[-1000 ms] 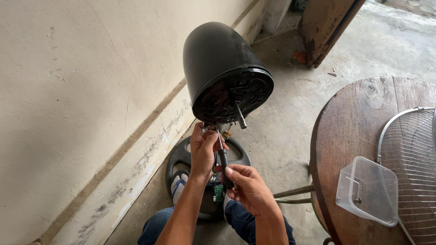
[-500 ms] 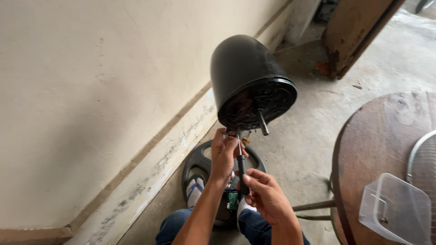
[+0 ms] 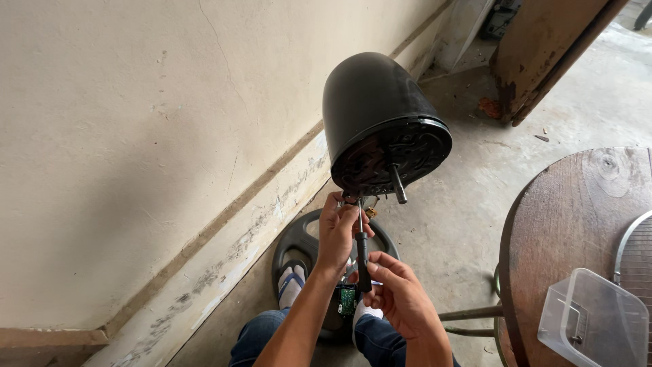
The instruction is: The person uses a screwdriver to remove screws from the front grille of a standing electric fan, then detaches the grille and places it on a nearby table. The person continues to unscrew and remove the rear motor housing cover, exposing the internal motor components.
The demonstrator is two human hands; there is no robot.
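Bare concrete floor (image 3: 468, 183) and a cream plastered wall (image 3: 136, 136) form the backdrop; the work is done at the foot of that wall.

Grip: a black-handled screwdriver (image 3: 362, 255) is pinched by the right hand (image 3: 397, 299), fingers curled round the lower handle. The shaft runs up and its tip sits at the lower rim of the black fan motor housing (image 3: 377, 115). The left hand (image 3: 339, 234) is wrapped round the neck just under the housing, fingers closed on it and alongside the shaft, steadying both.

Progress, as judged: blade and grille are already off, since the bare motor shaft (image 3: 398, 185) sticks out of the open front face. The housing is not yet detached from the stand. The screw under the tip cannot be made out, so in or out cannot be told.

Position: housing sits directly above the grip, tilted, front face down toward the camera. Round black fan base (image 3: 299, 238) lies on the floor below, between the feet; a small green circuit board (image 3: 347, 299) is seen near the right hand.

Further out, right: round wooden table (image 3: 564, 224), clear plastic container (image 3: 592, 319) on it, wire fan grille (image 3: 635, 251) at the edge.
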